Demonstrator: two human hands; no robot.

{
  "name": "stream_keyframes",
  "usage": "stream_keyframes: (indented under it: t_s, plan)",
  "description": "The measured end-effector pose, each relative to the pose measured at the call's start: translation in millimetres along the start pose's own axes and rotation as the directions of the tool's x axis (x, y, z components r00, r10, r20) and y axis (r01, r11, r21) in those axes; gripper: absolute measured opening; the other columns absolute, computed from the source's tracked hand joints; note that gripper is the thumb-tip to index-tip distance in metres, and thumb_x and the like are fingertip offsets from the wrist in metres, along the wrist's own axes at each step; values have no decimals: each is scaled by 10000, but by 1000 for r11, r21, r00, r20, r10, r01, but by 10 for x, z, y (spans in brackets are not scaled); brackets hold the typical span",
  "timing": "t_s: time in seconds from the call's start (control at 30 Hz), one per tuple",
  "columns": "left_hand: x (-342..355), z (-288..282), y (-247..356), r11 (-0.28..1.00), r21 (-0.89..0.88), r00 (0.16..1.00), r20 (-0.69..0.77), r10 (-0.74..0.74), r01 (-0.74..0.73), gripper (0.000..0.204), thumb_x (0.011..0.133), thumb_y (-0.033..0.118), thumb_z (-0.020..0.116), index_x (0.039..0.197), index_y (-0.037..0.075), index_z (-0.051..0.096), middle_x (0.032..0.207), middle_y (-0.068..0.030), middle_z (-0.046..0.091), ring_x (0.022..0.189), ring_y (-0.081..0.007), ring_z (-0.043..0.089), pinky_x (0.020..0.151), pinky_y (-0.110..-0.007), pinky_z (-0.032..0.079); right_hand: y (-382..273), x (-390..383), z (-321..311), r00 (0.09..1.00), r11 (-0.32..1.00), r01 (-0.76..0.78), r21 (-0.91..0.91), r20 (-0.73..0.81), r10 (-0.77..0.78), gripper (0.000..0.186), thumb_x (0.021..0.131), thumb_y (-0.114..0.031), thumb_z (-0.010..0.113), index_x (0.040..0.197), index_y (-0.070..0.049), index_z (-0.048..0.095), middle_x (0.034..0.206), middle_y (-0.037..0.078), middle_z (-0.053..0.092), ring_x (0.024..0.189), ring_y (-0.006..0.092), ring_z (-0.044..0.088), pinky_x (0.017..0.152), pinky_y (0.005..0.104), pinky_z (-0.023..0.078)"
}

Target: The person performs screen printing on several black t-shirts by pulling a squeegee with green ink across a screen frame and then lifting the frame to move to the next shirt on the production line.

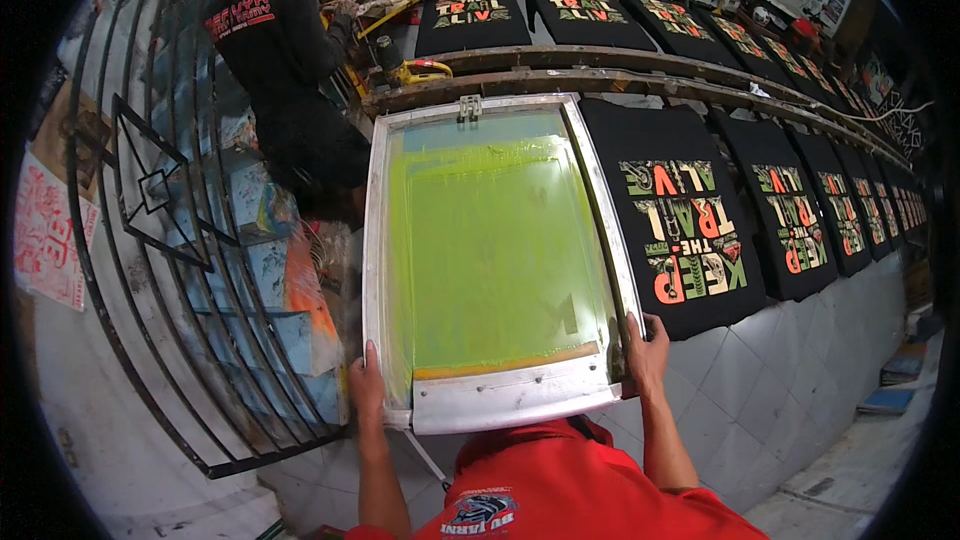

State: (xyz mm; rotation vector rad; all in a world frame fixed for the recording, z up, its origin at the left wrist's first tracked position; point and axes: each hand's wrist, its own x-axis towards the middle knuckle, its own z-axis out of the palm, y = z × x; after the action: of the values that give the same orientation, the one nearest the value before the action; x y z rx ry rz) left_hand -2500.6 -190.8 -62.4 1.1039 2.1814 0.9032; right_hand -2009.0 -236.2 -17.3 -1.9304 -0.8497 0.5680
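Note:
A screen-printing frame (375, 240) with a metal rim and a green-coated mesh (500, 260) is in front of me. My left hand (367, 387) grips its left rail near the close corner, thumb along the side. On the opposite rail, my right hand (648, 350) holds the near right part, fingers partly hidden under the edge. Inside the near end of the frame lies a wide metal squeegee (515, 395) with an orange-yellow blade edge, touched by neither hand. A metal clip (469, 109) sits on the far rim. What lies beneath the mesh is hidden.
Black shirts with colourful prints (690, 230) lie in a row to the right, and another row (475, 20) lies beyond the wooden rails (600, 80). A black metal grille (150, 190) stands at the left. A person in dark clothes (290, 60) stands at the far left.

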Motion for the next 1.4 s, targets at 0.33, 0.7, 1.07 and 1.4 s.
stream_keyframes:
  t_s: [0.33,0.7,1.07,1.4]
  plan:
    - [455,57,59,998,-57,999,37,-36,38,724,1004,590,597,895,-118,701,750,-207,681,722,-279,618,724,-451,487,-272,71,217,1000,999,-26,32,18,26,470,986,-346,715,1186,78,674,1056,166,749,953,188,677,870,341,526]
    - [471,-3,239,996,-68,982,185,-42,55,646,1015,519,622,899,-111,708,724,-154,682,714,-194,612,700,-386,485,-270,10,339,993,993,-96,-70,-72,91,468,993,-347,693,1178,83,683,1039,187,746,968,220,684,909,356,517]
    - [632,180,-101,967,-255,999,27,37,-29,480,1028,374,654,1241,-52,717,1084,-157,750,963,-204,666,856,-345,513,-374,-195,416,806,754,539,-375,-32,-592,601,801,-168,832,1334,-6,606,1226,231,582,1150,392,588,982,463,486]
    - [-51,-122,590,830,-62,823,109,557,-554,397,926,219,769,1278,46,705,1235,-150,679,1099,-293,660,935,-407,535,-748,-809,244,287,147,957,-248,876,-387,259,912,-211,574,1113,-61,639,1179,179,666,1068,321,661,948,416,525]
